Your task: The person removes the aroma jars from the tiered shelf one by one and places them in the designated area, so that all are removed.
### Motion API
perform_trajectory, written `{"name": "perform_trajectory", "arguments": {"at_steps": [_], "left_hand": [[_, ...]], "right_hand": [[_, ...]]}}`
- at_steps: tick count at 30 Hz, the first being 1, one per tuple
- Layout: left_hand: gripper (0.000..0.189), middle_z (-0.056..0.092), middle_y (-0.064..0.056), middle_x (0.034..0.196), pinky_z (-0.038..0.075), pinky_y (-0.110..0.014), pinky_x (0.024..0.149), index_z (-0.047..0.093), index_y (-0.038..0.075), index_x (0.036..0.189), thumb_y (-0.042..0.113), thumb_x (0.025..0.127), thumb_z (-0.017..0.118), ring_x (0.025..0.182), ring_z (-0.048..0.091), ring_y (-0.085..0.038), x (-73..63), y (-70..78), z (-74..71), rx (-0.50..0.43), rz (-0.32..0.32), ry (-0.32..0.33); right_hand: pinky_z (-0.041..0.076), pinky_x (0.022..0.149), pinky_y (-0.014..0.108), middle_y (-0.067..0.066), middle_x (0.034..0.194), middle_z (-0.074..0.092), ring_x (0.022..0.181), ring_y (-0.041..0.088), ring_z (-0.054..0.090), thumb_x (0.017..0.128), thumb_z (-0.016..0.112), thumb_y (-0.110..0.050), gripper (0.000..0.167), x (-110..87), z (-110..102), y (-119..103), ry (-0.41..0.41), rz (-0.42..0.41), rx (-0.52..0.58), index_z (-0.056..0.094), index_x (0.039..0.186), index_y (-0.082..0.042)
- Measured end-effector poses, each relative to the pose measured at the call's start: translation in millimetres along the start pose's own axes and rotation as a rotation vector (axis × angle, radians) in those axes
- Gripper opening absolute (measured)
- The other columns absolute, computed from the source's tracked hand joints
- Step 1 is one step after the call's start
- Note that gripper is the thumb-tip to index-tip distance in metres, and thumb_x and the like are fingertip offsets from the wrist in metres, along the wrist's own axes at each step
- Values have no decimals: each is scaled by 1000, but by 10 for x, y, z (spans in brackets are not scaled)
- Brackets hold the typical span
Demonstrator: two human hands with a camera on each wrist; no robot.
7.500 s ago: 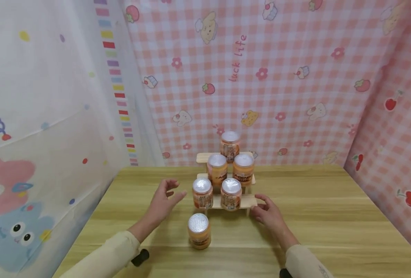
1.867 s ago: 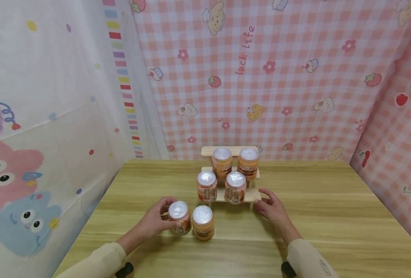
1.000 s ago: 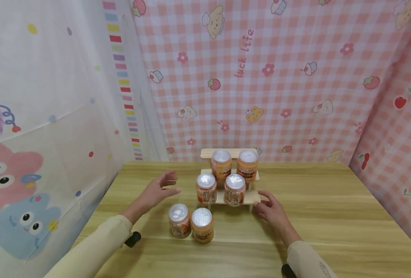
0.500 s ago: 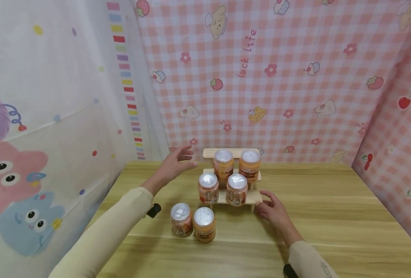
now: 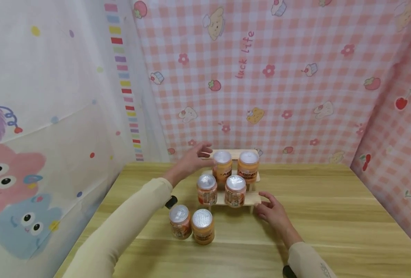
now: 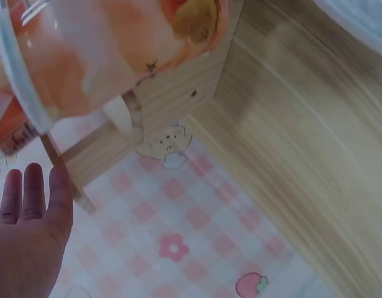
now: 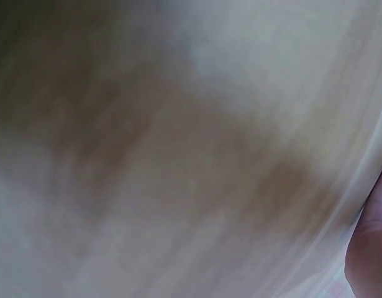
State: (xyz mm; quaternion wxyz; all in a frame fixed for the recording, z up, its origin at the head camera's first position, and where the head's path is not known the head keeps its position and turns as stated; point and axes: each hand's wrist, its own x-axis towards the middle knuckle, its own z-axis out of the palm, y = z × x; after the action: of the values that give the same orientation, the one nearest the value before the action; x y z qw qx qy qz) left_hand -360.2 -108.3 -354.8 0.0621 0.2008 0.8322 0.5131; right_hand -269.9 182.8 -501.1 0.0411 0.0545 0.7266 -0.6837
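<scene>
A three-step wooden display stand (image 5: 252,198) holds orange-labelled cans with silvery lids. Two cans are on the middle step, the left can (image 5: 222,168) and the right can (image 5: 248,168); the front step carries another left can (image 5: 207,191) and right can (image 5: 235,192). My left hand (image 5: 193,160) is beside the middle step's left can, fingers extended behind it and thumb near its side; the left wrist view shows straight fingers (image 6: 34,192) below a can (image 6: 110,56). With thumb and finger, my right hand (image 5: 274,216) holds the front step's right end; its wrist view is mostly blurred.
Two more cans stand side by side on the wooden table (image 5: 316,231) in front of the stand: a left can (image 5: 180,222) under my left forearm and a right can (image 5: 203,227). A pink checked cloth (image 5: 295,96) hangs behind the table.
Earlier the top can left the stand and was set on the table beside the other one. My left hand let it go, then moved up and right to the middle step. My right hand stayed put.
</scene>
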Motion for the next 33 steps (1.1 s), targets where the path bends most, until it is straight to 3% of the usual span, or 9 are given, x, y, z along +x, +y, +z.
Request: {"name": "perform_trajectory", "arguments": {"at_steps": [6,13,20,28,33], "left_hand": [[77,54,-11,135,46,-41,100,40,10,149,26,85,81,124,53,-27,68,10,95,-32,-13,-54],[72,53,-11,134,47,-41,98,43,8,146,23,85,80,120,54,-27,117,11,157,21,-16,-65],[68,55,-9,128,49,-38,93,47,9,143,22,85,81,114,56,-24,121,-18,217,66,-40,-38],[74,58,-6,127,48,-40,96,46,10,143,25,82,84,117,54,-24,129,-9,257,69,-70,-26],[74,59,-5,126,49,-38,94,47,11,143,24,80,85,115,56,-23,119,16,257,89,-41,-15]], "right_hand": [[54,83,33,23,121,57,93,18,63,98,59,-5,52,3,6,-6,6,4,4,39,145,-4],[54,82,33,23,121,57,93,18,63,97,60,-6,52,16,-6,-4,15,2,11,40,145,-4],[54,83,33,24,123,56,93,17,63,98,60,-6,53,22,-8,22,2,11,16,39,146,-4],[54,83,34,24,122,56,92,18,63,98,60,-7,53,29,2,45,1,2,12,39,146,-3],[54,81,32,24,121,58,92,18,64,97,60,-5,52,38,-7,48,4,-15,12,40,145,-2]]}}
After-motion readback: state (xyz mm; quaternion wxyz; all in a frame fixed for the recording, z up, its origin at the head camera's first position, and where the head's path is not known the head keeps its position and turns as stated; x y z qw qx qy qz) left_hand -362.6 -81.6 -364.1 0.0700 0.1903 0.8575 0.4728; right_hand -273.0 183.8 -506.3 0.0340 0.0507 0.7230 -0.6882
